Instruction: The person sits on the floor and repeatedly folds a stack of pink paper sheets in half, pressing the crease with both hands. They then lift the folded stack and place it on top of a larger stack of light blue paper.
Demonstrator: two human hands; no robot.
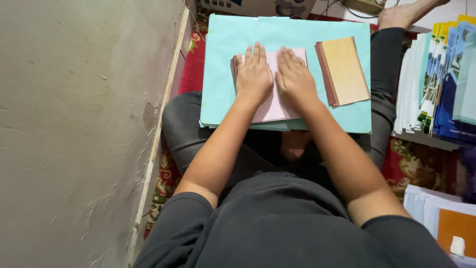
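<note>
A stack of light blue sheets (297, 30) rests across my crossed legs. On it lies a pink sheet (271, 106) over a small stack with punched brown edges. My left hand (254, 73) presses flat on the pink sheet's left part, fingers together and extended. My right hand (295, 77) lies flat beside it on the sheet's right part. A second small stack with a tan cover (344, 71) and a punched brown edge sits to the right on the blue sheets, apart from both hands.
A rough grey wall (74, 124) runs along the left. Stacks of white, blue and yellow printed paper (441, 84) stand at the right. More sheets, one orange (453, 226), lie at the lower right. A red patterned carpet (411, 164) covers the floor.
</note>
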